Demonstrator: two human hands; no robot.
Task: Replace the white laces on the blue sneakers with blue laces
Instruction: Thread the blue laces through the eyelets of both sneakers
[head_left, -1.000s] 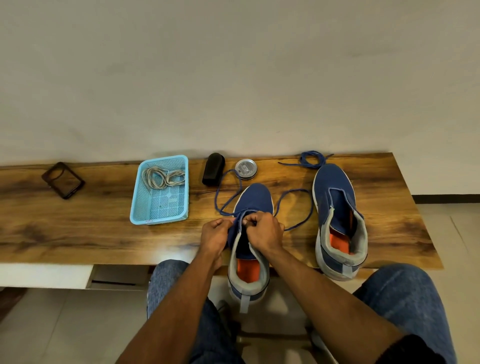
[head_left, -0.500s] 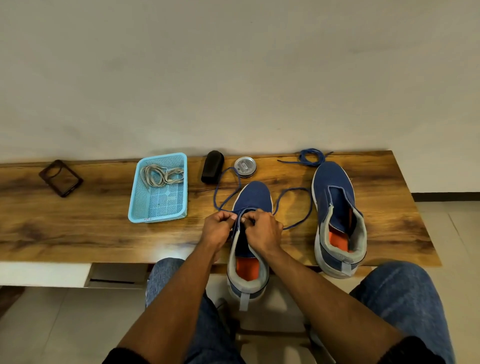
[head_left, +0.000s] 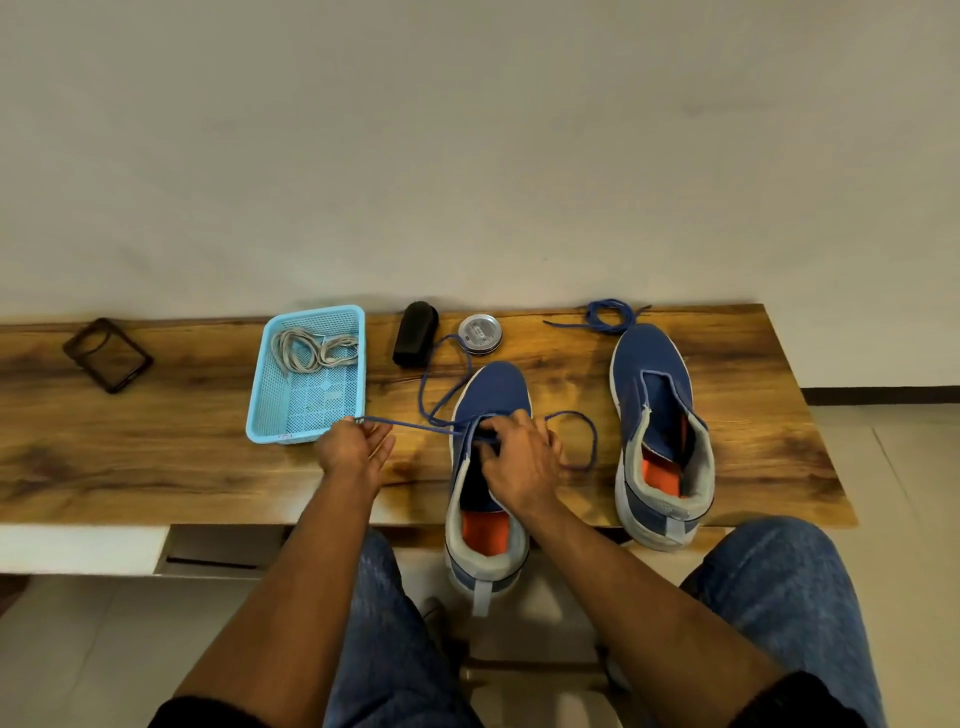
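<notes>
- Head view: our left hand (head_left: 353, 449) is pinching the blue lace (head_left: 415, 425) taut; our right hand (head_left: 519, 457) is gripping the near sneaker (head_left: 491, 395) on the bench (head_left: 156, 457).
- We are risking pulling the lace out of its eyelet.

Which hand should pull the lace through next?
Left. The left hand already pinches the blue lace end, drawn taut out toward the basket; the right hand rests on the sneaker at its eyelets.

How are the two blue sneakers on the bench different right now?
The left sneaker has a blue lace partly threaded and both hands working it; the right sneaker has none and is untouched. The left one's heel overhangs the bench edge further. Both are blue with orange insoles.
</notes>
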